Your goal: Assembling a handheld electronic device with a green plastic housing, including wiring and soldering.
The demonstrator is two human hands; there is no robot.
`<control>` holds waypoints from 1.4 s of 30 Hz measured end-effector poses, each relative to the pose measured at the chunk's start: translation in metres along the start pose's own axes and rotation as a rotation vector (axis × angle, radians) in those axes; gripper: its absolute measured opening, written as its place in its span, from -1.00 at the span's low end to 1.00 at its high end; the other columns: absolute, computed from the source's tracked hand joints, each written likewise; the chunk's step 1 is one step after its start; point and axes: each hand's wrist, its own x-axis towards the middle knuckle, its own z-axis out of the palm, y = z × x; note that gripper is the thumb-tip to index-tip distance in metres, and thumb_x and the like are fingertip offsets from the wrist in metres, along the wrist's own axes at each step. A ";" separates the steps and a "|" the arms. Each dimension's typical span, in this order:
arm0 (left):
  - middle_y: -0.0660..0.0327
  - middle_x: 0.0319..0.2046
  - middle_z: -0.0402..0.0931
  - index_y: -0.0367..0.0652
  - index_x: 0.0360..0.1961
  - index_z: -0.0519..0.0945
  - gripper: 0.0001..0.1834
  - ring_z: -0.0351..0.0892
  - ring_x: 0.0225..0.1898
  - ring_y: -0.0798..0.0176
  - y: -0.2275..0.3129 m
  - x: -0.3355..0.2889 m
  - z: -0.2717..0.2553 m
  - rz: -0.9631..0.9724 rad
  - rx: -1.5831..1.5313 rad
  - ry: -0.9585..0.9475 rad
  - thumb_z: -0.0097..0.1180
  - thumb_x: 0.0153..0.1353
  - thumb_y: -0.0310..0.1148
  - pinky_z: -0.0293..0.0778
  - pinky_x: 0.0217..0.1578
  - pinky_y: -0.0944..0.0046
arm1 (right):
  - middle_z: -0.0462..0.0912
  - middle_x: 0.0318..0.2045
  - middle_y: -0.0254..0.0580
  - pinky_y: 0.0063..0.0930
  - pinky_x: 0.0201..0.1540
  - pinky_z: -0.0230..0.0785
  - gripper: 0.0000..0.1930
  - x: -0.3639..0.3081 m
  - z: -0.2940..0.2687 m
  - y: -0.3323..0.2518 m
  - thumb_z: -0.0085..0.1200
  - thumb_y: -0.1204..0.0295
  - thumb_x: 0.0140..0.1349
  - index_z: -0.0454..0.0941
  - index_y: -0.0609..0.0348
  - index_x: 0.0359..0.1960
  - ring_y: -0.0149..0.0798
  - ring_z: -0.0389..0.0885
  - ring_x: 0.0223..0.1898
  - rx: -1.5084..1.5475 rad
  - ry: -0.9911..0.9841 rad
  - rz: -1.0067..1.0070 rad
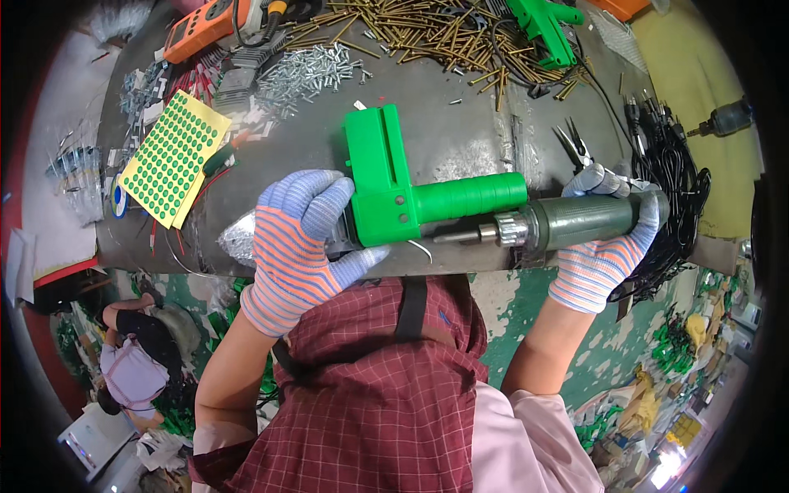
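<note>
A bright green plastic tool housing [376, 177], with a ribbed round handle pointing right, lies at the near side of the worktable. My left hand [296, 238], in a striped knit glove, grips the housing's left end with fingers behind and thumb in front; part of that end is hidden. My right hand [608, 246], gloved alike, is closed around a dark grey-green electric screwdriver [583, 222]. The driver lies level, its bit pointing left just under the green handle, near the housing's lower corner. Whether the bit touches the housing, I cannot tell.
Behind lie silver screws [308, 78], long brass-coloured screws [436, 37] and another green housing [546, 33]. Green-dot sticker sheets [174, 156] and an orange multimeter [201, 29] are left; pliers [574, 144] and black cables [670, 181] right. A person [136, 370] sits at lower left.
</note>
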 end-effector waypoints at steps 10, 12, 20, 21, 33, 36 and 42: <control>0.03 0.07 0.45 -0.10 0.22 0.40 -0.11 0.42 0.10 -0.10 -0.002 -0.004 -0.002 -0.036 0.003 -0.102 0.52 -0.16 -0.06 0.35 0.12 -0.04 | 0.64 -0.41 -0.10 0.00 0.08 0.48 -0.54 0.001 0.003 0.017 0.27 0.27 0.14 0.49 0.41 -0.08 -0.09 0.63 -0.37 -0.051 -0.009 -0.056; 0.03 0.08 0.45 -0.10 0.22 0.40 -0.10 0.42 0.10 -0.10 -0.002 -0.004 -0.002 -0.040 0.007 -0.101 0.52 -0.16 -0.06 0.35 0.12 -0.04 | 0.65 -0.39 -0.05 0.04 0.08 0.48 -0.62 0.001 0.005 0.019 0.28 0.30 0.12 0.53 0.43 -0.22 -0.06 0.63 -0.38 -0.023 -0.032 -0.035; 0.07 -0.02 0.46 -0.10 0.06 0.46 -0.22 0.46 0.00 -0.08 -0.002 -0.002 -0.001 -0.071 -0.029 -0.063 0.47 -0.19 0.00 0.35 0.04 -0.06 | 0.61 -0.45 -0.17 -0.12 0.10 0.44 -0.51 0.014 -0.010 0.020 0.26 0.25 0.10 0.50 0.39 -0.04 -0.15 0.61 -0.33 -0.024 -0.074 0.072; 0.07 -0.02 0.46 -0.10 0.06 0.46 -0.22 0.46 0.00 -0.08 -0.001 -0.001 -0.001 -0.081 -0.026 -0.059 0.47 -0.19 0.00 0.35 0.04 -0.06 | 0.61 -0.45 -0.17 -0.12 0.10 0.44 -0.51 0.014 -0.009 0.021 0.26 0.25 0.10 0.50 0.39 -0.04 -0.15 0.61 -0.33 -0.028 -0.077 0.082; 0.14 -0.01 0.46 -0.09 0.02 0.44 -0.19 0.45 0.03 -0.01 -0.003 -0.003 0.000 -0.174 -0.154 -0.073 0.51 -0.29 -0.05 0.29 0.08 -0.04 | 0.46 -0.49 -0.39 -0.37 -0.11 0.41 -0.65 0.003 0.010 0.027 0.32 0.34 -0.03 0.50 0.23 -0.25 -0.33 0.43 -0.41 0.018 -0.158 0.078; 0.15 -0.02 0.46 -0.10 0.03 0.44 -0.19 0.44 0.03 -0.01 -0.003 -0.004 0.000 -0.169 -0.133 -0.056 0.51 -0.29 -0.05 0.29 0.08 -0.04 | 0.47 -0.49 -0.43 -0.40 -0.11 0.40 -0.62 0.002 0.012 0.028 0.29 0.32 -0.01 0.53 0.23 -0.18 -0.37 0.43 -0.40 0.005 -0.220 0.105; 0.11 -0.03 0.48 -0.14 0.04 0.44 -0.19 0.46 0.03 -0.04 -0.003 -0.006 -0.003 -0.150 -0.124 -0.060 0.48 -0.22 0.01 0.32 0.09 -0.06 | 0.46 -0.49 -0.32 -0.31 -0.06 0.40 -0.56 0.000 0.019 0.031 0.29 0.30 0.02 0.52 0.31 -0.11 -0.32 0.42 -0.41 -0.057 -0.135 0.012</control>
